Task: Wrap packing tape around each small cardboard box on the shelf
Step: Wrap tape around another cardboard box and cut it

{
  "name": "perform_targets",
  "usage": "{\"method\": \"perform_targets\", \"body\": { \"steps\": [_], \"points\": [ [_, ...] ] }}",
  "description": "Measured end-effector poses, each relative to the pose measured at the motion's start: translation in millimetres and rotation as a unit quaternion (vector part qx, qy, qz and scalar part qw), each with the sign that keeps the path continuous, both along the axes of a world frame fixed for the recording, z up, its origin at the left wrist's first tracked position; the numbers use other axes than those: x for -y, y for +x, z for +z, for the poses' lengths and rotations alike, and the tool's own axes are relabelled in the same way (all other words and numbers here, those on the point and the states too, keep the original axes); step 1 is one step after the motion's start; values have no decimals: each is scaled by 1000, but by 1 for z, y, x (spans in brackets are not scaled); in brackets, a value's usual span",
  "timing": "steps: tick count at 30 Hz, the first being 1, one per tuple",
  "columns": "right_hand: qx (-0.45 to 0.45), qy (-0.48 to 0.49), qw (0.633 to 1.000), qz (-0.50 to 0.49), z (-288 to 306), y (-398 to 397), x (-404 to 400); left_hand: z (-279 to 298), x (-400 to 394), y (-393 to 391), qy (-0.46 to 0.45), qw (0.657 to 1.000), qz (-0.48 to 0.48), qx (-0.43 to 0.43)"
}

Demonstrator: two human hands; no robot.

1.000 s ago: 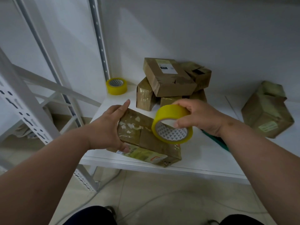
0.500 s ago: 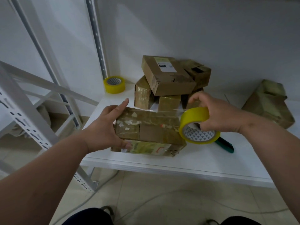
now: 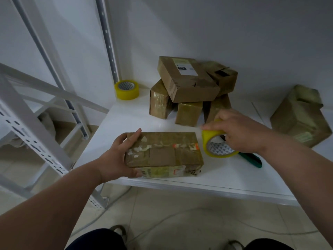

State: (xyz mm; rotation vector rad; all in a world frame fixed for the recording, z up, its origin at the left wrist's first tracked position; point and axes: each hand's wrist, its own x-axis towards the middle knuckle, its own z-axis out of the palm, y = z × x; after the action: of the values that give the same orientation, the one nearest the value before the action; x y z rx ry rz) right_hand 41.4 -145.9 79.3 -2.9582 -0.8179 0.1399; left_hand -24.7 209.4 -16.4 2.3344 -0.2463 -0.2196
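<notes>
**tapefan22:** So which step is this? Looks to me like a strip is being run along the flat cardboard box (image 3: 163,153) lying at the front edge of the white shelf (image 3: 234,179). The yellow tape roll (image 3: 217,146) sits just off the box's right end, so I'd guess the tape is being pulled out past that end. I can't actually make out the strip itself, though.

**boxes_all_day:** Same read here. The left hand (image 3: 119,157) grips the box's left end, fingers curled over the top and thumb on the near side, pinning it down. The right hand (image 3: 236,132) is closed over the roll from above, fingers wrapped round the rim.

**tapefan22:** Next move, probably? Carry the roll down round the right end and under, which means tipping or lifting the box, so the left hand has to keep it firm.

**boxes_all_day:** Yep. Plenty left too: behind the box there's a pile of boxes (image 3: 189,91), another box (image 3: 301,116) far off to its right, and a spare tape roll (image 3: 127,89) back left. Green-handled tool (image 3: 253,159) just right of the roll, maybe a cutter.
</notes>
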Motion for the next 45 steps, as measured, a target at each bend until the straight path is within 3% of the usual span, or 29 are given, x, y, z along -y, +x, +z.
{"method": "perform_targets", "body": {
  "steps": [4, 14, 16, 18, 20, 22, 25, 32, 36, 39, 42, 45],
  "points": [
    [29, -74, 997, 23, -16, 2, -1, -2, -2, 5, -12, 999, -14, -31],
    [56, -100, 993, 40, -39, 2, 1, 5, 1, 8, 25, 996, -53, -71],
    [48, -105, 993, 37, -45, 3, 0, 12, 2, 8, 161, 982, -67, -68],
    [46, -109, 992, 32, -50, 3, -2, 18, 5, 10, 368, 927, -75, -14],
    [62, -125, 990, 34, -53, 3, -5, 22, 17, 10, 464, 878, -96, 68],
    [79, -157, 984, 36, -51, -1, -7, 21, 36, 8, 452, 877, -123, 108],
    [65, -192, 979, 26, -49, -18, -17, 15, 55, 4, 418, 894, -135, 86],
    [15, -78, 995, 56, -76, -58, -82, 9, 69, -3, 396, 903, -124, 115],
    [39, -146, 987, 60, -73, -50, -56, 13, 56, 6, 372, 910, -147, 109],
    [57, -138, 988, 50, -63, -45, -32, 18, 53, 8, 351, 917, -146, 119],
    [84, -76, 994, 2, -54, -35, -13, 29, 65, 10, 340, 921, -123, 142],
    [27, -44, 995, -87, -61, -21, 0, 40, 86, 19, 352, 923, -101, 119]
  ]
}}
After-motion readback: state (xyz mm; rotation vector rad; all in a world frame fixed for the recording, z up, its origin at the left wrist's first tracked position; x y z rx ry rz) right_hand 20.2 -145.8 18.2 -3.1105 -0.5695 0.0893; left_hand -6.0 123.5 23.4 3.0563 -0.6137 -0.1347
